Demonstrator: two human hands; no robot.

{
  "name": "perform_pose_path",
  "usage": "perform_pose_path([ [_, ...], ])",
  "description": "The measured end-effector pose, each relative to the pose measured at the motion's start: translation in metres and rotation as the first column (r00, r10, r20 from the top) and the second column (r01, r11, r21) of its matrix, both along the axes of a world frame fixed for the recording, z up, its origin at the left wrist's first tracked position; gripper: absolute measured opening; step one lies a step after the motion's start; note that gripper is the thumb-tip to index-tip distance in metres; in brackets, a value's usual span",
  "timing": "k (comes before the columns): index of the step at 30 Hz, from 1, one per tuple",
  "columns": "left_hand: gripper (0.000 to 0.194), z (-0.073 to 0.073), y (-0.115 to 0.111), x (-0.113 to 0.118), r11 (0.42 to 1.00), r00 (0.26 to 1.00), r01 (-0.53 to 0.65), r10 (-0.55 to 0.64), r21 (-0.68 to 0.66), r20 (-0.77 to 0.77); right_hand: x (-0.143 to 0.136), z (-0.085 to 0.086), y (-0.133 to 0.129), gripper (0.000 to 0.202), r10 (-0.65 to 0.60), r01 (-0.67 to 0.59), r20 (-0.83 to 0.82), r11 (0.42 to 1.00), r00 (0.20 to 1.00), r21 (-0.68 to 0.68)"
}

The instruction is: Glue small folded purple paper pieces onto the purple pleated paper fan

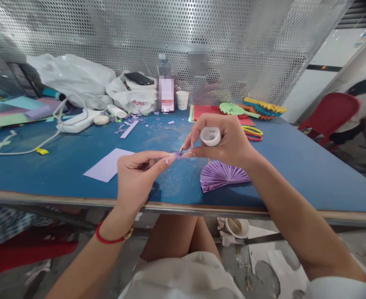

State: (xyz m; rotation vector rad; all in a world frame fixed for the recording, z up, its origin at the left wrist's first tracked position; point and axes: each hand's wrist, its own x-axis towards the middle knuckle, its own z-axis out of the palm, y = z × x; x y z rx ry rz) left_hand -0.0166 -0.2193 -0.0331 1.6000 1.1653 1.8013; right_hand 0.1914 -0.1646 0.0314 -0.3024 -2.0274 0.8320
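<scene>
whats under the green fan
Red paper shows at the edges of the green fan; whatever lies directly beneath the fan is covered, so it can't be seen.

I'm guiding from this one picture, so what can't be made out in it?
All in the head view:
- Purple scrap: mostly covered by left hand and right hand.
- White tube: sides covered by right hand.
- Purple fan: partly behind right hand.
- Scissor handles: blades behind right hand.
- Phone: screen pixelated.

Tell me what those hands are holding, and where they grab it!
The left hand pinches a small purple paper piece by its left end. The right hand curls around the side of a white, round, hollow object.
</scene>
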Motion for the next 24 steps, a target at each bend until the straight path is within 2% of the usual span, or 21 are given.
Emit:
perform_pose_path([
  [5,0.006,0.000,0.001,0.003,1.000,1.000,0.010,-0.010,0.003,0.005,-0.004,-0.001,-0.001,0.029,-0.021,0.020,-0.035,0.999,0.999,-0.040],
  [9,0.006,0.002,0.000,0.003,1.000,1.000,-0.007,0.007,0.006,-0.028,-0.001,0.005,-0.001,0.031,-0.049,0.048,-0.036,0.998,0.998,-0.032],
  [13,0.006,0.004,-0.003,0.003,0.999,0.984,0.033,-0.039,-0.037,-0.176,0.016,0.012,-0.004,0.026,-0.123,0.123,0.073,0.992,0.990,0.007],
  [16,0.010,-0.001,-0.003,0.008,0.994,0.908,0.110,-0.108,-0.018,-0.405,0.035,0.008,-0.010,0.020,-0.201,0.199,0.254,0.979,0.946,0.036],
  [19,0.015,-0.009,-0.002,0.014,0.985,0.763,0.161,-0.084,0.063,-0.641,0.048,-0.006,-0.014,0.015,-0.270,0.256,0.385,0.963,0.882,0.088],
  [22,0.015,-0.013,-0.002,0.017,0.977,0.659,0.166,-0.007,0.135,-0.753,0.053,-0.018,-0.016,0.011,-0.277,0.257,0.461,0.961,0.843,0.108],
  [24,0.014,-0.012,-0.004,0.017,0.973,0.629,0.210,-0.060,0.095,-0.775,0.050,-0.022,-0.019,0.013,-0.283,0.266,0.479,0.958,0.831,0.105],
])
